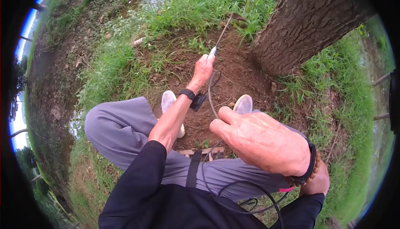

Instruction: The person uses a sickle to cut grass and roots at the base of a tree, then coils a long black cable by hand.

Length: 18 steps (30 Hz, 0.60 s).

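My left hand (pixel 203 71) is closed around the pale handle (pixel 212 53) of a tool with a long thin metal shaft (pixel 224 32), which points away from me to a small brown blade-like end (pixel 237 17) over the soil. A grey-brown cord or root (pixel 211 93) curves from near that hand down to my right hand (pixel 266 141). The right hand is large and near the camera, with its fingers bent together at the cord; what they hold is partly hidden. A black device sits on my left wrist.
A thick tree trunk (pixel 308 24) leans at the upper right. Bare brown soil (pixel 237 70) lies between my shoes, with grass around it. A black cable (pixel 233 183) loops over my lap. Beneath me is a slatted wooden piece (pixel 200 150).
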### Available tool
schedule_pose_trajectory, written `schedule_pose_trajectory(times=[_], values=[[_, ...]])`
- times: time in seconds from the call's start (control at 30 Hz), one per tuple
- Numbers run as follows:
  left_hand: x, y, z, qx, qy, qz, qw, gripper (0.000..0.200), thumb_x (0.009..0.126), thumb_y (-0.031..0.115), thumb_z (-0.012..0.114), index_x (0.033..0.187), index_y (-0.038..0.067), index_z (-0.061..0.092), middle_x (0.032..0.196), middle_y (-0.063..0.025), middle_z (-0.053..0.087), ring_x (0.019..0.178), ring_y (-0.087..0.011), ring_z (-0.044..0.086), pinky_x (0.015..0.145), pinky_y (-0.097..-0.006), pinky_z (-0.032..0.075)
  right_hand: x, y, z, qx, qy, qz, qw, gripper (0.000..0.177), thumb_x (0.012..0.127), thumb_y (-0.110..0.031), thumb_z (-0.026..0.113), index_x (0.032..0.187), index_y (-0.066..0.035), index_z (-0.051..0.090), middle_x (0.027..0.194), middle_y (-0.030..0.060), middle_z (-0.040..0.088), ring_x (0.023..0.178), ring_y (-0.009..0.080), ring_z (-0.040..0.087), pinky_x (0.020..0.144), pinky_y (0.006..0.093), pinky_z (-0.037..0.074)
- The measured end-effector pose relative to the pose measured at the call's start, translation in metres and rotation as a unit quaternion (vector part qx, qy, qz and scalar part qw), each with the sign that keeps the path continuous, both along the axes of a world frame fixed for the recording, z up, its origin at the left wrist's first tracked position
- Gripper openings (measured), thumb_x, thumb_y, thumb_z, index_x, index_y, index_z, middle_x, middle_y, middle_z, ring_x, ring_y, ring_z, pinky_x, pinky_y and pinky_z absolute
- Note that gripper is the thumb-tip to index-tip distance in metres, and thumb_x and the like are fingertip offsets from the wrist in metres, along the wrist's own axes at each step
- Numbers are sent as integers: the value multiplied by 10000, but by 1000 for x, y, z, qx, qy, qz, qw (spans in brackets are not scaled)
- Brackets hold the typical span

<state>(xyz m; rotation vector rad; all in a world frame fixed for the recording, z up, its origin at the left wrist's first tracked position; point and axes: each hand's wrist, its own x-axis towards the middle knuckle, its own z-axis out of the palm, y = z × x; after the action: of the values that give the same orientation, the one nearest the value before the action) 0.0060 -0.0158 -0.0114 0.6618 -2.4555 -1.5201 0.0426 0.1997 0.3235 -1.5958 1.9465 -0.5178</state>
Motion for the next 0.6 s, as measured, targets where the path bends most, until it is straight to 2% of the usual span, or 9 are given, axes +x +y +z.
schedule_pose_trajectory(times=[0.07,0.13,0.2,0.23,0.4,0.47,0.53,0.6], values=[[-9,-15,-21,-14,-25,17,999,382,923,371,505,844,0,553,781,-238,603,763,-415,589,657,-474,434,-1,0,0,15,-11,0,1000,194,760,-10,555,934,1,471,890,152,495,782,326,611,646,413,500],[-1,-41,-71,17,-109,35,993,427,912,409,489,877,-9,572,843,-245,626,819,-411,606,704,-479,446,-1,1,-2,7,-10,-2,1000,195,759,-9,554,935,0,471,891,151,495,783,324,611,646,412,500],[31,-61,-104,-22,-204,27,978,463,911,428,462,907,-19,583,907,-265,632,884,-423,607,748,-489,451,-1,1,-3,-1,-10,-5,1000,197,759,-9,554,937,-1,471,891,149,495,785,321,612,647,412,501],[48,-51,-79,-37,-214,18,976,468,918,423,449,916,-25,585,937,-286,623,919,-440,598,766,-496,450,-1,2,-2,1,-15,-1,1000,195,760,-11,552,937,-2,469,889,148,495,780,318,613,646,411,500],[92,-22,-53,-70,-171,31,982,446,939,407,441,865,-18,554,860,-295,603,857,-470,577,723,-523,435,-2,-1,-3,12,-53,17,998,205,755,-12,555,940,-3,467,882,146,495,763,312,618,641,409,501],[85,-14,-38,-62,-160,37,984,432,944,395,443,853,-14,546,837,-292,598,834,-475,574,706,-527,431,-1,-2,-5,-18,-56,11,998,215,750,-14,560,945,-4,469,879,147,495,745,314,620,634,409,501],[60,-13,-27,-49,-78,20,996,395,949,366,452,856,-8,540,814,-284,596,801,-474,572,676,-520,429,-2,-3,-2,-5,-50,9,999,217,749,-13,561,944,-4,468,880,148,495,740,316,620,634,411,499],[32,-22,-32,-42,-80,13,996,365,949,341,465,852,-1,544,812,-276,597,793,-465,571,666,-510,427,-3,-4,-1,7,-43,6,999,218,747,-13,562,944,-4,467,881,149,495,734,317,620,633,413,498]])
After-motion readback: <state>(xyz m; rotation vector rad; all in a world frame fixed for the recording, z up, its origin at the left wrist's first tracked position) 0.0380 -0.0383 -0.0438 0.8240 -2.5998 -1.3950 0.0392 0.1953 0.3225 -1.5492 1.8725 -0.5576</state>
